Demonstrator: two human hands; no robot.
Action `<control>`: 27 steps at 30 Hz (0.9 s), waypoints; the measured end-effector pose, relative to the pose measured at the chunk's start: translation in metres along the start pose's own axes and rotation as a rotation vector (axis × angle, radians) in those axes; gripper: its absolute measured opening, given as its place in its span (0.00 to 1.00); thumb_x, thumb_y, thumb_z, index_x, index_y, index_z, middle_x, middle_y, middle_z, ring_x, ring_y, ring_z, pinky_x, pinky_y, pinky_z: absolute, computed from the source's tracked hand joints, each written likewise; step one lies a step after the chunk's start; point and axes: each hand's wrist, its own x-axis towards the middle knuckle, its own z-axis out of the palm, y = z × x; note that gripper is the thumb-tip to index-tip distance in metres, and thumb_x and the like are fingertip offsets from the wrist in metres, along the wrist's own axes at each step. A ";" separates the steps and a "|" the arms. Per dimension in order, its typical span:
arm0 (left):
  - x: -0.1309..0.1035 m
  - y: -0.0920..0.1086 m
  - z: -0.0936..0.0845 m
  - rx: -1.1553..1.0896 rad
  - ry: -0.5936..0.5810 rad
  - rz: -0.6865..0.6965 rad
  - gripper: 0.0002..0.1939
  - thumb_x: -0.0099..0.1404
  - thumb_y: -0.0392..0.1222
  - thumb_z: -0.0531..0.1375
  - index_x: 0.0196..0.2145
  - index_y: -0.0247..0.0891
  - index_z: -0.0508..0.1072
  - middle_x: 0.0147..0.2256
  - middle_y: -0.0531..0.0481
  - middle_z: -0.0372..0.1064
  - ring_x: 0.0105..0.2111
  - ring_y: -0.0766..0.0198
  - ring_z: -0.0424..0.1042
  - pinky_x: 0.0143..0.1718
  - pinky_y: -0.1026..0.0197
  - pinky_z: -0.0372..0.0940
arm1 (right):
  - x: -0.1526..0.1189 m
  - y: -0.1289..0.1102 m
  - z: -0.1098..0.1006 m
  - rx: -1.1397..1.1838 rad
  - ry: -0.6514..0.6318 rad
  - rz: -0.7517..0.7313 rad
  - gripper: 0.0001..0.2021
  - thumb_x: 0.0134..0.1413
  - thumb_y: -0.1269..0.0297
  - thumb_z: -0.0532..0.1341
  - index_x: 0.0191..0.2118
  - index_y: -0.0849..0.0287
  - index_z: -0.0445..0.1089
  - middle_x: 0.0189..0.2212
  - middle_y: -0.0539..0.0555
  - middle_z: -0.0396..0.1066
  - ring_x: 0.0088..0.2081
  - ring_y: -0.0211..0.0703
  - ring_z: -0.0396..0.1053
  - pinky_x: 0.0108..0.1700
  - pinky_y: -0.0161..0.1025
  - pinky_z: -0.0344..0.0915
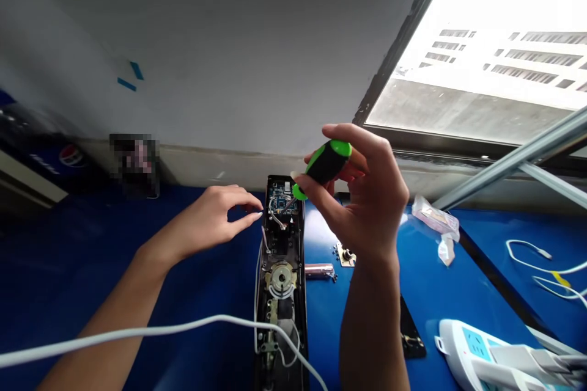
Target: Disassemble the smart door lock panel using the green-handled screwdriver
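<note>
A long black device housing (282,256) lies open on the blue table, with a blue circuit board (281,198), thin wires and a round metal part (281,279) inside. My right hand (362,189) grips a green and black screwdriver (328,160), its shaft slanting down left to the circuit board. Whether the tip sits in a screw is too small to tell. At the housing's upper left edge is my left hand (224,214), its thumb and forefinger curved towards each other with their tips slightly apart. Nothing shows between them.
A white cable (183,327) crosses the front over the housing. Right of it lie a pinkish cylinder (320,271), small screws, a metal plate (347,255) and a black panel (411,330). Farther right are a plastic bag (435,219) and a white power strip (486,357). A wall stands behind.
</note>
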 end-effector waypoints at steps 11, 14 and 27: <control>-0.003 -0.014 0.004 -0.068 -0.118 0.015 0.14 0.74 0.47 0.57 0.49 0.45 0.81 0.48 0.49 0.80 0.46 0.55 0.79 0.50 0.56 0.71 | -0.004 0.000 0.023 -0.009 -0.105 -0.029 0.20 0.62 0.68 0.67 0.58 0.47 0.67 0.44 0.52 0.77 0.36 0.41 0.76 0.32 0.41 0.77; -0.002 -0.013 0.007 -0.097 -0.145 0.019 0.14 0.74 0.46 0.57 0.51 0.45 0.80 0.48 0.49 0.80 0.46 0.55 0.78 0.50 0.56 0.71 | -0.003 0.002 0.026 -0.045 -0.130 -0.027 0.19 0.63 0.68 0.66 0.58 0.48 0.68 0.42 0.51 0.77 0.30 0.38 0.71 0.33 0.42 0.78; 0.004 -0.015 0.016 -0.159 -0.092 -0.065 0.14 0.76 0.48 0.55 0.51 0.44 0.76 0.46 0.50 0.80 0.43 0.56 0.79 0.47 0.58 0.70 | -0.002 0.015 0.032 -0.082 -0.153 -0.042 0.18 0.63 0.67 0.66 0.56 0.47 0.70 0.38 0.48 0.76 0.26 0.34 0.68 0.34 0.38 0.77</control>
